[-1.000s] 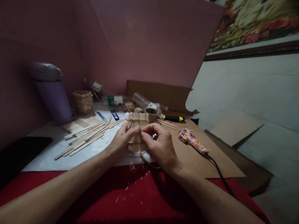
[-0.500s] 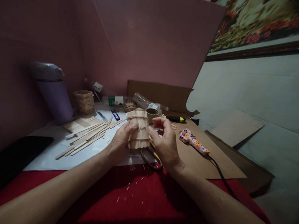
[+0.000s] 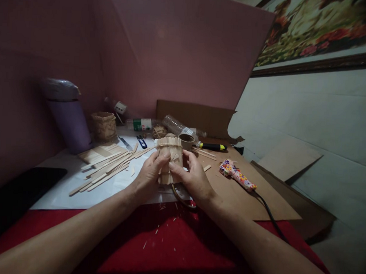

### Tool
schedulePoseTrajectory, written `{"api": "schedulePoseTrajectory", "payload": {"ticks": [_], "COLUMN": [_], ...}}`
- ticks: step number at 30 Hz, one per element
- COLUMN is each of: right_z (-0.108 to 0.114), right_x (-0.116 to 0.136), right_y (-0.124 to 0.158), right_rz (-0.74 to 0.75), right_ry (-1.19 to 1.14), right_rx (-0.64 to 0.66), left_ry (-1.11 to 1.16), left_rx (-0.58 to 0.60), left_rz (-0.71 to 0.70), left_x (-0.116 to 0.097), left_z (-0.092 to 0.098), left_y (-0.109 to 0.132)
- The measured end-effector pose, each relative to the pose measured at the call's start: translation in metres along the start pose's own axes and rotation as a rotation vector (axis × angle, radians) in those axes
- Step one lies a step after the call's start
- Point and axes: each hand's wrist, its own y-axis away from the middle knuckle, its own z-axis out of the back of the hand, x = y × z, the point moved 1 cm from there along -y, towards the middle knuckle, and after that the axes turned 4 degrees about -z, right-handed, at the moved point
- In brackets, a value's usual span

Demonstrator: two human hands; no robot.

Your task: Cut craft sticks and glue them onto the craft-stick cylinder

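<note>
A small holder of upright wooden sticks (image 3: 170, 146), bound with twine near its top, is between my hands at the middle of the view. My left hand (image 3: 152, 172) grips its left side, thumb on the front. My right hand (image 3: 195, 176) holds the right side, its thumb pressed on the front and fingers behind the edge. Behind the holder stands a roll of tape (image 3: 186, 140). A dark loop (image 3: 182, 200) lies below the holder, partly hidden by my right hand.
Loose craft sticks (image 3: 107, 170) lie at left, near a second stick holder (image 3: 104, 126) and a purple tumbler (image 3: 68, 123). To the right are a patterned glue gun (image 3: 238, 174) with a cord and a yellow-black cutter (image 3: 213, 146). Plastic bottles (image 3: 174, 123) lie behind.
My right hand has closed onto the holder's right side, its thumb now on the front. Its raised fingers have lowered, uncovering sticks on the brown board.
</note>
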Motion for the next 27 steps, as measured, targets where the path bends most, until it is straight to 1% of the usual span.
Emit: {"api": "schedulePoseTrajectory", "payload": {"ticks": [3, 10, 20, 27], "right_z": [0.0001, 0.0002, -0.0007, 0.0000], "right_x": [-0.0001, -0.0001, 0.0016, -0.0022], "right_y": [-0.0002, 0.0006, -0.0027, -0.0050], "right_rz": [-0.017, -0.040, -0.041, -0.095], "right_ry": [0.006, -0.002, -0.060, -0.078], "right_rx": [-0.006, -0.019, -0.025, -0.029], "left_ry": [-0.035, -0.139, -0.146, -0.131], "left_rx": [-0.013, 0.002, 0.003, -0.019], "left_rz": [-0.021, -0.104, -0.112, -0.082], "left_x": [0.0020, 0.0088, 0.0089, 0.0095], "left_z": [0.0008, 0.0075, 0.0075, 0.0085], "left_y": [0.0001, -0.0020, -0.0023, -0.0009]}}
